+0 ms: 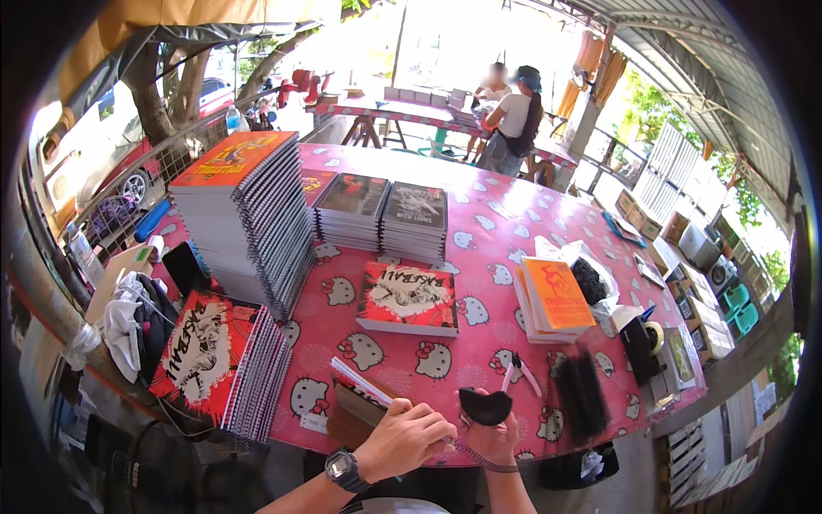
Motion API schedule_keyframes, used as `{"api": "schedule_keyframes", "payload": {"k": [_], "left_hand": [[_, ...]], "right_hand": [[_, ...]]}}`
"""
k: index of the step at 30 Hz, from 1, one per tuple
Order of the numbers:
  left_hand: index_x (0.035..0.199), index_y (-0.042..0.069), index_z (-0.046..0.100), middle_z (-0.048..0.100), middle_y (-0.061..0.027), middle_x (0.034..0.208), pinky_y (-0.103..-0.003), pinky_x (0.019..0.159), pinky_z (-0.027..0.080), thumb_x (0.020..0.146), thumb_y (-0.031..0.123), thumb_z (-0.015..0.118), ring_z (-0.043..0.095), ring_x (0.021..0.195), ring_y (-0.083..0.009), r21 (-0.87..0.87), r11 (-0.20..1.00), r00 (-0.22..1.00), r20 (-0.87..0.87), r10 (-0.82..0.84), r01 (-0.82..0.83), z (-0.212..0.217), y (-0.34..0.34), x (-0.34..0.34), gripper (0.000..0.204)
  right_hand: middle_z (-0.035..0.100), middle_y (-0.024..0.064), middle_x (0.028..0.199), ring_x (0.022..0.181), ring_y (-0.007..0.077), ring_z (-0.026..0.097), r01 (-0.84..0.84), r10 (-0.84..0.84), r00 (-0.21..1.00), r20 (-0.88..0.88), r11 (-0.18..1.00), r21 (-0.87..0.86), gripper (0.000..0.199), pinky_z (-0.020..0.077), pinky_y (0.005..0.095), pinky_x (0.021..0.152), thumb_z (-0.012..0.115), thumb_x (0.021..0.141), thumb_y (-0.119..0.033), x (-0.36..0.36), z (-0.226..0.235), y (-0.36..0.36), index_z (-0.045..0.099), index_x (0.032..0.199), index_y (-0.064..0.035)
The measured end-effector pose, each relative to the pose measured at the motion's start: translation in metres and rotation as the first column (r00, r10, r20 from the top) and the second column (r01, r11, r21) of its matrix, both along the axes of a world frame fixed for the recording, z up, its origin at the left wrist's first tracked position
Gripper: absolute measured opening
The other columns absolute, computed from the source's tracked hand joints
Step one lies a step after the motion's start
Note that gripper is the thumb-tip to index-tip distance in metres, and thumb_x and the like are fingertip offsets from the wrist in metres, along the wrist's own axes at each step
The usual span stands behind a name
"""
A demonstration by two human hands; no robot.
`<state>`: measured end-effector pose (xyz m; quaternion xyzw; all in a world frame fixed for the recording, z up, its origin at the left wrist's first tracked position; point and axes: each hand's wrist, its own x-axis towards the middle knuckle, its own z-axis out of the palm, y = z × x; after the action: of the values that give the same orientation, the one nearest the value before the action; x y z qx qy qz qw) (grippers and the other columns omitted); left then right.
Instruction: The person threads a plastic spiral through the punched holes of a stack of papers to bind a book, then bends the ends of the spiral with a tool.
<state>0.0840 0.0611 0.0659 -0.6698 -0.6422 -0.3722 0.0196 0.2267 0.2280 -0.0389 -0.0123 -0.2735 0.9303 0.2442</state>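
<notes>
Two hands work at the near edge of the pink table (505,231). A tall notebook stack (248,218) stands far left, well apart. Just beside the left hand (402,439) lies a booklet (360,396); its fingers are curled shut, on what I cannot tell. The right hand (492,437) fingers pinch a black coil (485,404) above a spiral strip (479,458).

**Bare forearms and a dark wristwatch**

Two forearms enter the picture from the lower edge. Both are bare, with no sleeve visible on them. The left hand (404,439) wears no glove, and on its wrist sits a black digital wristwatch (345,470) with a thick, square case and a dark strap. The right hand (491,437) is also ungloved, and no ring can be made out on its fingers.
</notes>
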Motion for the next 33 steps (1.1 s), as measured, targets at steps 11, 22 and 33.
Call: {"api": "schedule_keyframes", "payload": {"k": [11,22,33], "left_hand": [[0.098,0.019,0.059,0.057,0.0058,0.088,-0.034,0.087,0.03,0.081,0.026,0.063,0.053,0.092,-0.0126,-0.049,0.996,0.996,-0.066,0.065,-0.068,-0.012,0.003,0.004,0.019],[0.094,0.02,0.062,0.059,0.0075,0.087,-0.037,0.092,0.027,0.08,0.028,0.065,0.054,0.095,-0.0114,0.002,0.999,0.999,-0.026,0.033,-0.033,-0.002,0.0,-0.003,0.016],[0.092,0.017,0.062,0.06,0.0052,0.087,-0.032,0.085,0.031,0.082,0.028,0.063,0.055,0.091,-0.0124,0.047,0.998,0.999,0.025,0.029,-0.03,-0.003,0.0,-0.007,0.014]], "right_hand": [[0.04,0.0129,0.137,0.124,0.0222,0.041,-0.081,0.066,0.995,0.068,0.965,0.25,0.072,0.0361,0.0376,0.098,0.053,0.084,-0.047,-0.017,0.005,-0.006,0.034,0.136,-0.0002],[0.048,0.0147,0.129,0.117,0.0223,0.047,-0.149,0.119,0.986,0.121,0.948,0.281,0.08,0.0383,0.0377,0.096,0.062,0.077,-0.051,-0.003,0.028,-0.009,0.039,0.131,0.0036],[0.049,0.0169,0.124,0.112,0.0231,0.05,-0.116,0.069,0.985,0.158,0.941,0.318,0.087,0.0375,0.036,0.097,0.069,0.071,-0.052,-0.004,0.032,-0.013,0.04,0.128,0.0073]]}}
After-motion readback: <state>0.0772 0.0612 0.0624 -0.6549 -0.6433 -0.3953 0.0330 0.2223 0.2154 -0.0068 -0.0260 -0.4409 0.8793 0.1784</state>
